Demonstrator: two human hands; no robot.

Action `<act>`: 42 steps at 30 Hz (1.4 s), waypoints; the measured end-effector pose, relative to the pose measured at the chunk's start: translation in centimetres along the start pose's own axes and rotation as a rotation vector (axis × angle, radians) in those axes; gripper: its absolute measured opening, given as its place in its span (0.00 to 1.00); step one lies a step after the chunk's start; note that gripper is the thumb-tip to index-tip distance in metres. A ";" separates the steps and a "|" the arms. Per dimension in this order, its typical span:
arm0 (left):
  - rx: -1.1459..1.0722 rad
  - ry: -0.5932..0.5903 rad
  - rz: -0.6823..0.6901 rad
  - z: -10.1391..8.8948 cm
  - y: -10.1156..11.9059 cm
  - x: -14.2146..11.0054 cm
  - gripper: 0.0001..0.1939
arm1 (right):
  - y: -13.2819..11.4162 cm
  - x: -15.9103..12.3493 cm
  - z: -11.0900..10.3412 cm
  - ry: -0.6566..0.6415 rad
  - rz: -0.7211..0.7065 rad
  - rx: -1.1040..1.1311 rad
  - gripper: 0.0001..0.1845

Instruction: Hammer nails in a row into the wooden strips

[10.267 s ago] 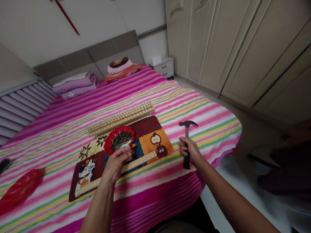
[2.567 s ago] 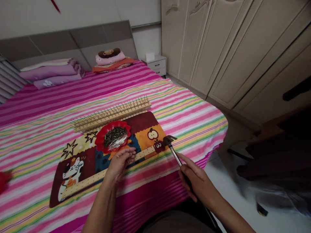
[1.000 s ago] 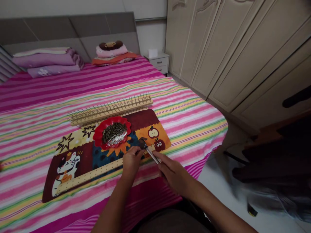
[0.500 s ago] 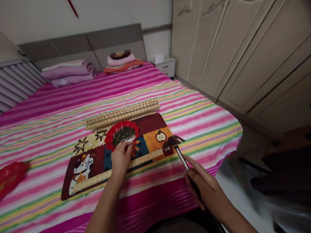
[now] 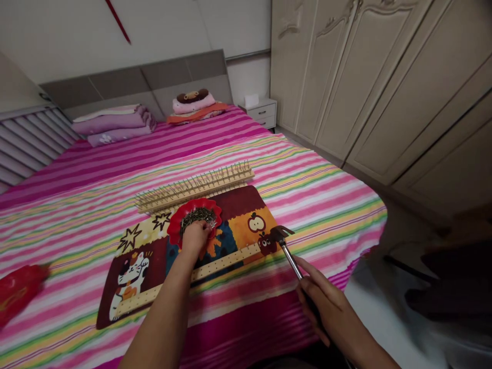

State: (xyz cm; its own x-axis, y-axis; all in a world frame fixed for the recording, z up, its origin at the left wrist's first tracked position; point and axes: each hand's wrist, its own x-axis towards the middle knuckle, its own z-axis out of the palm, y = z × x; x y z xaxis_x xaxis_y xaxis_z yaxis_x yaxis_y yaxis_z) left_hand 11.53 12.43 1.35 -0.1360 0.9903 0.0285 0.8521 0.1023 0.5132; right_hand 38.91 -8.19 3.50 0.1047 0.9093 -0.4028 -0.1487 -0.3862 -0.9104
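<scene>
My left hand (image 5: 196, 238) reaches over the near rim of a red scalloped bowl (image 5: 175, 225), its fingers pinched on nails (image 5: 198, 212) at the right side of the pile; how many they hold is hidden. My right hand (image 5: 323, 298) is closed round the dark grip of a claw hammer (image 5: 291, 259). The hammer's head lies over the right edge of the patterned mat (image 5: 246, 192). Below the bowl, a pale wooden strip (image 5: 221, 264) with rows of small holes lies across the mat, partly behind my left forearm. A few nails stand at its right end.
Behind the bowl lie wooden strips (image 5: 196, 188) with many nails standing up in them. A red object (image 5: 21, 289) is at the left on the striped bed cover (image 5: 319, 205). Folded bedding (image 5: 115, 123) sits near the headboard. Wardrobes (image 5: 346, 77) stand at the right.
My left hand has moved slightly further into the bowl among the nails. The camera view has tilted up a little. My right hand still holds the hammer in much the same place.
</scene>
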 end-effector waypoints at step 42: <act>-0.565 -0.124 -0.119 3.6 2.0 -9.9 0.12 | 0.0 -0.8 0.5 -0.044 -0.009 -0.002 0.31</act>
State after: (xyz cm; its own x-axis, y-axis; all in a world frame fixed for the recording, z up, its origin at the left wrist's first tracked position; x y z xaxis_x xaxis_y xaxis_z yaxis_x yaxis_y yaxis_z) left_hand 16.40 3.14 -1.02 -0.1246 0.9823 -0.1402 0.4287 0.1807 0.8852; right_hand 38.34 -8.81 3.85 0.0623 0.9187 -0.3901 -0.1464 -0.3782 -0.9141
